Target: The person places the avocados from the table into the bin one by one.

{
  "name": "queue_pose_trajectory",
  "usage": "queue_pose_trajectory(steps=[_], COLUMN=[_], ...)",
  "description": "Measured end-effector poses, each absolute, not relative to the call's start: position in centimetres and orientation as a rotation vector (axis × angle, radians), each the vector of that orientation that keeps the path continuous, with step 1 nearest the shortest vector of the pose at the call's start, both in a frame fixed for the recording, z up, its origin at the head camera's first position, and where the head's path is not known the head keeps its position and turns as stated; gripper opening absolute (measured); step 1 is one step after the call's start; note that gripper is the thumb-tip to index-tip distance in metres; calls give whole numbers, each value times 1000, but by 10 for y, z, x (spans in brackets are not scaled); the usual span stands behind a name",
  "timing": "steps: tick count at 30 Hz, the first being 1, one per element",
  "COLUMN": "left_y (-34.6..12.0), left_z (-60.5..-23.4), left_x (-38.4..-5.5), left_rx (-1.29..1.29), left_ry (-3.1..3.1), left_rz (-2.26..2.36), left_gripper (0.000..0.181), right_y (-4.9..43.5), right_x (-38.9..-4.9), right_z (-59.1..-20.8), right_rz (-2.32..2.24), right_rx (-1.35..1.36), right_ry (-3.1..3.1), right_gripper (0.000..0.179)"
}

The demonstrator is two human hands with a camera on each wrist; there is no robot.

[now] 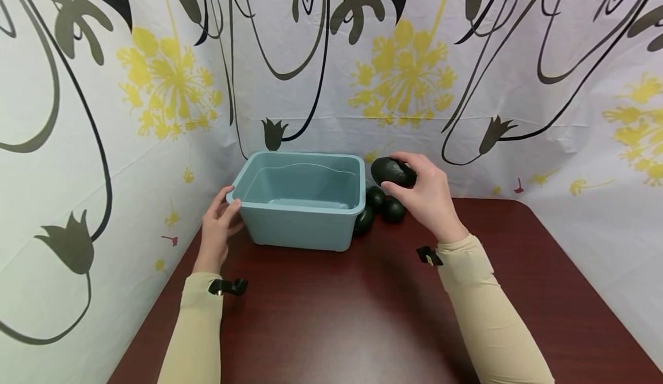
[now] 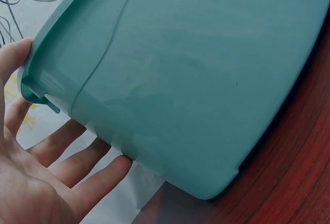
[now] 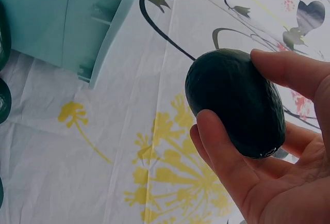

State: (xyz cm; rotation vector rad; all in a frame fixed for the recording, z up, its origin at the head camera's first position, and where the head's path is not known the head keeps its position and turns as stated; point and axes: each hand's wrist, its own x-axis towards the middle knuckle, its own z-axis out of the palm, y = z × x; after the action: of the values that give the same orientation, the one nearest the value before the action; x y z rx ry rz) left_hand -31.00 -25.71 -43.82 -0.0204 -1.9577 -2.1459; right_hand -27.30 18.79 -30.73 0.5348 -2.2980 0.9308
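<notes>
A light blue plastic bin (image 1: 297,228) stands on the table at its back left. At the bin's front left corner my left hand (image 1: 216,228) holds the rim, thumb at the front and index finger at the left. Its other fingers (image 2: 98,182) reach along the end wall. To the right of the bin, my right hand (image 1: 427,194) grips a dark green avocado (image 1: 388,171) between thumb and fingers, raised above three more avocados (image 1: 393,210). In the right wrist view the held avocado (image 3: 232,100) has a glossy, bumpy skin.
The dark red-brown table (image 1: 321,315) runs up to a white cloth (image 1: 518,165) printed with flowers, which hangs behind and along the sides. The three avocados sit close together against the bin's right side. Small black straps (image 1: 228,286) circle both sleeves at the wrists.
</notes>
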Motion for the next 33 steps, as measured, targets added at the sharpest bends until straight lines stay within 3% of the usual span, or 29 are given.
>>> queue_pose_trajectory(steps=[33], left_y=[-257], left_z=[-440], left_x=[-312], left_rx=[18], left_ry=[-1959], left_rz=[-2123], left_gripper=[56], right_y=[157], right_x=[-280], right_z=[-303], right_rz=[957], right_rx=[696], right_ry=[-2315], right_gripper=[54])
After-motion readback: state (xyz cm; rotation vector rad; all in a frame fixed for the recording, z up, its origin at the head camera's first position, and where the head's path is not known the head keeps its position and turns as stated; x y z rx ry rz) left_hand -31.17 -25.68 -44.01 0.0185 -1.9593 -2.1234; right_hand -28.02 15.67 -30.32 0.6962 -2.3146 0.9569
